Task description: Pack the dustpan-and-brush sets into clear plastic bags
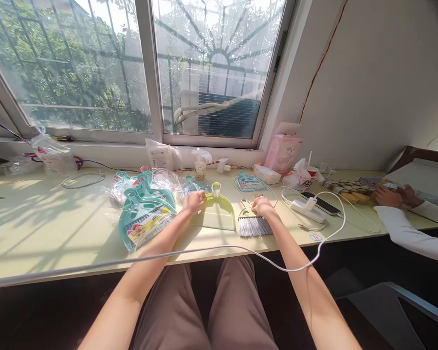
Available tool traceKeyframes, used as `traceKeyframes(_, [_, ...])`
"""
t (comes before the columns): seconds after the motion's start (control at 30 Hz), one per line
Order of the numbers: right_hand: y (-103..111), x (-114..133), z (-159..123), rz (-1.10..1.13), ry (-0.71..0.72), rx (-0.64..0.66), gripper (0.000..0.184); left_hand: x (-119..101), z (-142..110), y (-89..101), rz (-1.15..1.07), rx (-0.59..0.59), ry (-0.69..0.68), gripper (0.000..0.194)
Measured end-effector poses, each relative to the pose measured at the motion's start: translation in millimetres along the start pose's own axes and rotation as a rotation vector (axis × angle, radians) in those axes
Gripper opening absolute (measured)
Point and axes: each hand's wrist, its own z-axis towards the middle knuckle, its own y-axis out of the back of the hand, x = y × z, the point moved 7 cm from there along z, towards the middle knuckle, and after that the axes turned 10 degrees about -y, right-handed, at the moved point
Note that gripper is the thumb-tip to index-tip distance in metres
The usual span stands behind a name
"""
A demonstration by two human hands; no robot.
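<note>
A yellow-green dustpan [219,221] lies on the table in front of me, its looped handle pointing to the window. My left hand [194,201] is closed at the upper left edge of this dustpan. To the right of it, my right hand [263,205] grips a small hand brush [255,226] with grey bristles pointing towards me. My fingers partly cover the brush's handle. Stacked to the left of my left hand are several teal dustpans [126,228] with printed labels, some in clear plastic. Another teal dustpan set [251,182] lies behind the brush.
A long white cable [219,247] crosses in front of my forearms. On the right are a power strip [307,211], a phone [323,203] and a pink box [283,151]. Further right, another person's hands [389,195] touch packaged items. A drink cup [200,169] stands near the window.
</note>
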Motion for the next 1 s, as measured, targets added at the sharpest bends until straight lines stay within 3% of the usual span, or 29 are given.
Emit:
traceKeyframes(0.07, [-7, -5, 3, 0.010, -0.008, 0.041, 0.011, 14, 1, 13.4, -0.179, -0.168, 0.098, 0.025])
traceKeyframes(0.17, [-15, -10, 3, 0.044, 0.004, 0.040, 0.019, 32, -1, 31.3, -0.374, -0.404, 0.192, 0.032])
traceKeyframes(0.3, [-16, -3, -6, 0.375, 0.086, -0.027, 0.019, 43, -2, 37.6, -0.525, -0.531, 0.224, 0.033])
traceKeyframes(0.4, [-15, 24, -18, 0.719, 0.192, 0.018, 0.013, 38, 4, 28.9, -0.602, -0.469, 0.167, 0.031])
traceKeyframes(0.5, [-8, 63, -32, 0.893, 0.270, -0.064, 0.008, 23, 9, 13.2, -0.690, -0.319, 0.075, 0.024])
traceKeyframes(0.67, [-1, 116, -49, 0.757, 0.347, -0.315, 0.019, -5, 5, 1.5, -0.756, -0.166, -0.097, 0.036])
traceKeyframes(0.83, [1, 118, -53, 0.631, 0.268, -0.473, 0.017, -13, 3, 2.8, -0.784, -0.167, -0.131, 0.037])
traceKeyframes(0.9, [3, 111, -46, 0.677, 0.241, -0.445, 0.027, -13, 3, 3.8, -0.771, -0.190, -0.136, 0.032])
traceKeyframes(1.0, [-4, 111, -28, 0.782, 0.298, -0.172, 0.028, -13, 5, 2.7, -0.730, -0.202, -0.145, 0.022])
